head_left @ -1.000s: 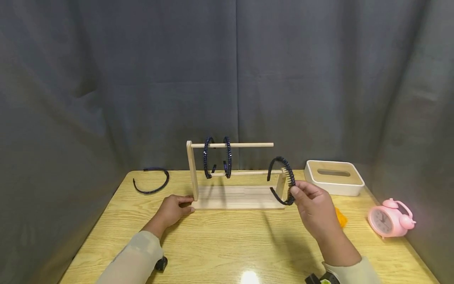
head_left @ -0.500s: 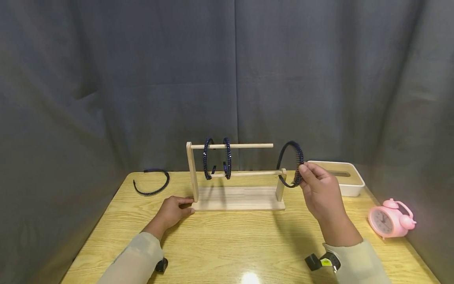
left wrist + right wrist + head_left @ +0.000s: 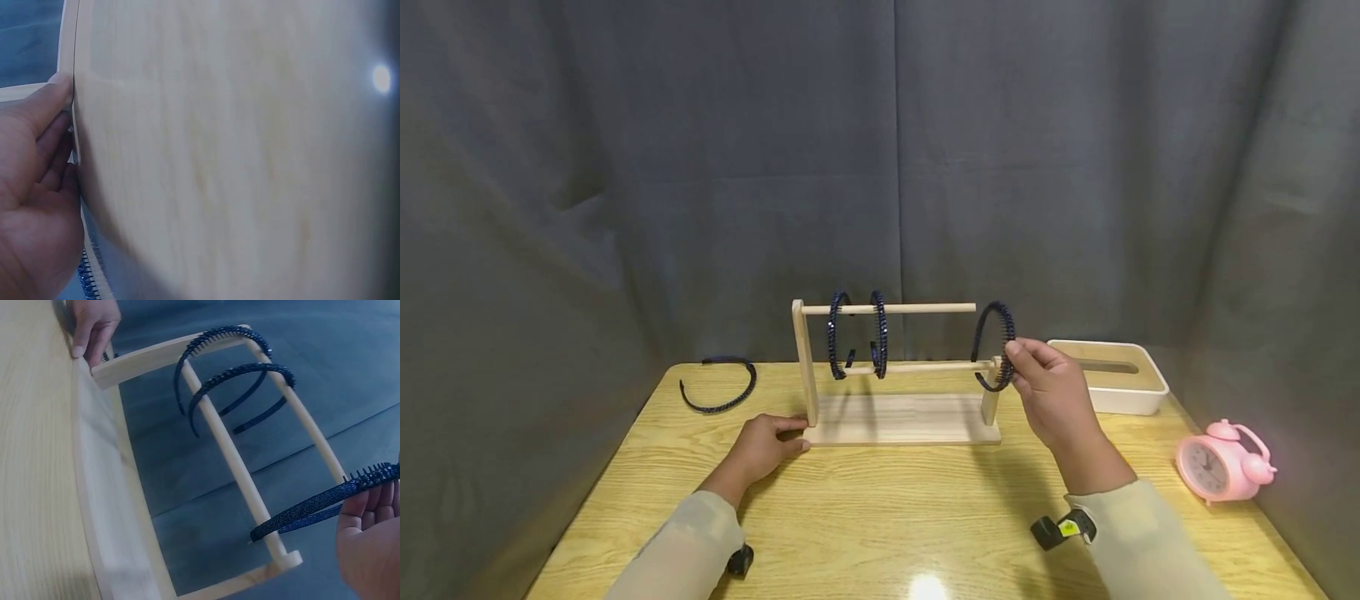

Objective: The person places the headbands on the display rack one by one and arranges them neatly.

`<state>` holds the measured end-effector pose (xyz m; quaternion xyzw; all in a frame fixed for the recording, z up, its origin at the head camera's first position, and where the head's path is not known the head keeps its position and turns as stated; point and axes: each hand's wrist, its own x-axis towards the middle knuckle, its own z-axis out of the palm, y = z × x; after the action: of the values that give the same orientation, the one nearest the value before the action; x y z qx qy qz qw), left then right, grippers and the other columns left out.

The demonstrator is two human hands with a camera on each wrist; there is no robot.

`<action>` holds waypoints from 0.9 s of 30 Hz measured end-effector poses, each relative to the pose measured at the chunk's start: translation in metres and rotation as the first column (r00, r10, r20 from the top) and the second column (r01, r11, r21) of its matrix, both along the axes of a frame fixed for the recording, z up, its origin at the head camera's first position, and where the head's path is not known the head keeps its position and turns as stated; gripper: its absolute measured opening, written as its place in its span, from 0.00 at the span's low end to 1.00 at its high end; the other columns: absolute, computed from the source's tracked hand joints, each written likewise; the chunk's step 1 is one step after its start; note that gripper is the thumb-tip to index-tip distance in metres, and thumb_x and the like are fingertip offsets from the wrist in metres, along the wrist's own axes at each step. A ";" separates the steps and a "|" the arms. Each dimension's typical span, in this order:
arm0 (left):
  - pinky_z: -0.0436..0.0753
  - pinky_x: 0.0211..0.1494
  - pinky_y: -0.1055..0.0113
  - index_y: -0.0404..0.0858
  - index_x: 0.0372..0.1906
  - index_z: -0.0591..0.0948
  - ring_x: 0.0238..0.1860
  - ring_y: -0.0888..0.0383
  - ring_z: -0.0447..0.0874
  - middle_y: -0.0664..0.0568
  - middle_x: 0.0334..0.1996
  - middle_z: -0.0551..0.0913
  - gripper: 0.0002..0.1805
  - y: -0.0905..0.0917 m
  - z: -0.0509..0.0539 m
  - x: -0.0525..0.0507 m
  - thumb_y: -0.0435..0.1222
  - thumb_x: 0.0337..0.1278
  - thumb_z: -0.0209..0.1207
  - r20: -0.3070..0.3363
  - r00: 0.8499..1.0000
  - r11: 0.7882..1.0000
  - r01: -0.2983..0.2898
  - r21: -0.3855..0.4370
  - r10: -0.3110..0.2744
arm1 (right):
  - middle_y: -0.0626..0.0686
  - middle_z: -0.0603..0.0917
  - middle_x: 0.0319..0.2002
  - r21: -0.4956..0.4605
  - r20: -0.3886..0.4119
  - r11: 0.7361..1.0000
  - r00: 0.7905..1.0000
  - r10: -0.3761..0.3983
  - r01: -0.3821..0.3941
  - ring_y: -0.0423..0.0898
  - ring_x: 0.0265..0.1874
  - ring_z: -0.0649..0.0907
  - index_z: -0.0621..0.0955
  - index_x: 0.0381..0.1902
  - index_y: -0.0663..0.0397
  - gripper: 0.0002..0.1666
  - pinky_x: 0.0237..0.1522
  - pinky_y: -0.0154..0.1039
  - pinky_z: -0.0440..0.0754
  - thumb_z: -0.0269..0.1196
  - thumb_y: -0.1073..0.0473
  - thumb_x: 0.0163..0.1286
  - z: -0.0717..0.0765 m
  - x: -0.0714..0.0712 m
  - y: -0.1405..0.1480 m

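Note:
My right hand (image 3: 1054,396) pinches a dark blue, toothed headband (image 3: 306,509) between thumb and fingers. This headband stands upright at the rack's right end, just right of the upper rod's free tip. One of its ends crosses in front of the lower rod (image 3: 228,456); whether they touch, I cannot tell. My left hand (image 3: 760,447) grips the left end of the wooden headband rack (image 3: 910,421), thumb at the base's front corner. Two similar headbands, a left one (image 3: 832,333) and a right one (image 3: 882,337), hang on the rack's rods.
Another headband (image 3: 752,379) lies on the table (image 3: 880,517) at the back left. Behind my right hand stands a white tissue box (image 3: 1127,402) with a wooden lid. A pink alarm clock (image 3: 1223,467) is near the right edge. Grey curtains (image 3: 775,167) surround the table.
My right hand first rose and went right with the headband, then came back left, bringing it over the rack's right end. The left hand has stayed at the rack's base.

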<state>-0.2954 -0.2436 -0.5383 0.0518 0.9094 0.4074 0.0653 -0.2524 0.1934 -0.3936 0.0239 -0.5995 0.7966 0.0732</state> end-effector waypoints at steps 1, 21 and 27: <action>0.73 0.81 0.36 0.47 0.65 0.90 0.80 0.34 0.71 0.45 0.73 0.83 0.21 0.000 -0.001 0.000 0.39 0.70 0.74 -0.001 1.000 1.000 0.000 0.000 0.000 | 0.42 0.82 0.45 0.014 0.009 1.000 1.000 0.000 0.000 0.37 0.52 0.81 0.89 0.37 0.41 0.11 0.60 0.29 0.83 0.65 0.59 0.84 -0.002 -0.002 -0.002; 0.76 0.79 0.38 0.46 0.64 0.90 0.79 0.34 0.72 0.44 0.72 0.83 0.20 0.000 0.003 -0.001 0.38 0.69 0.74 0.005 1.000 1.000 -0.001 0.026 0.001 | 0.44 0.84 0.42 0.288 0.057 0.958 0.998 0.000 -0.017 0.41 0.45 0.84 0.86 0.55 0.60 0.16 0.60 0.36 0.87 0.68 0.52 0.82 -0.013 -0.034 -0.058; 0.75 0.81 0.39 0.45 0.65 0.90 0.79 0.35 0.72 0.44 0.72 0.83 0.21 0.002 0.001 0.000 0.38 0.69 0.74 0.016 1.000 0.999 -0.013 0.036 0.012 | 0.47 0.85 0.42 0.384 0.047 0.922 0.998 0.033 -0.048 0.46 0.47 0.84 0.86 0.53 0.55 0.15 0.55 0.37 0.85 0.71 0.50 0.80 -0.019 -0.036 -0.075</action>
<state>-0.2949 -0.2421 -0.5372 0.0443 0.9017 0.4246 0.0689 -0.2886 0.1179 -0.4130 0.0344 -0.7450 0.6650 0.0387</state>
